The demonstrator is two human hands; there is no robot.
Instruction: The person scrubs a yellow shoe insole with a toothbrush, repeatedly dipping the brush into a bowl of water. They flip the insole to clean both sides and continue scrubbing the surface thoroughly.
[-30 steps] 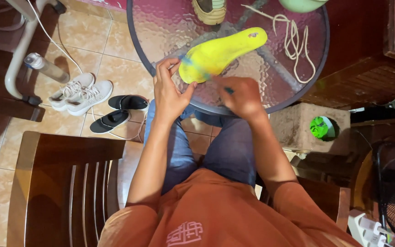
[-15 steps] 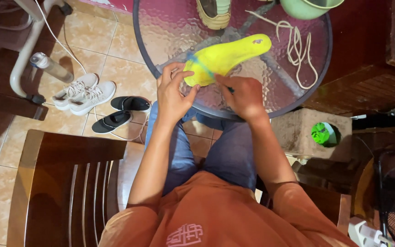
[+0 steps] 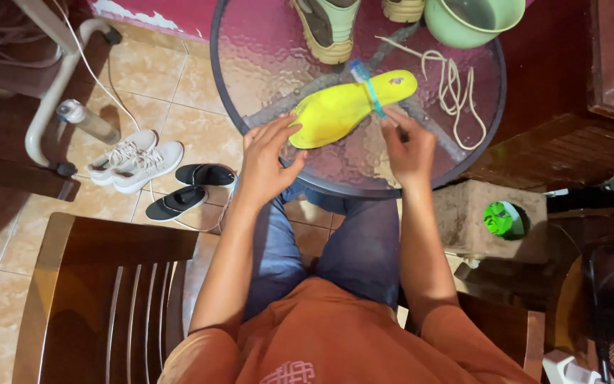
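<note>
Sitting at a round glass table (image 3: 264, 64) and looking down at a yellow insole (image 3: 342, 107). Finding it lying flat on the glass, near the front edge, between both hands, with the toe end pointing away to the right.

Guessing how it is going to feel: most likely very light, soft and bendy, like foam. Probably sliding about easily on the smooth glass. Not looking breakable at all. Judging the heel end to be the best place for holding it, pressing down there so it is not slipping or curling up.

Pressing on that heel end with the left hand (image 3: 268, 160). Spreading the fingers (image 3: 278, 131) wide open, not closing around anything, only resting the tips on the yellow edge.

Holding a thin blue toothbrush (image 3: 367, 87) in the right hand (image 3: 412, 146). Pinching the near end of the handle with curled fingertips (image 3: 394, 119), closed tight. Laying the brush across the middle of the insole, with the bristle end sticking out past the far side.

Seeing other things on the table too, all apart from the hands: white laces (image 3: 453, 85) to the right, a green bowl (image 3: 474, 21) at the far edge, and a shoe (image 3: 328, 28) beside it. Spotting white sneakers (image 3: 133, 160) and black sandals (image 3: 190, 188) down on the tile floor to the left.
</note>
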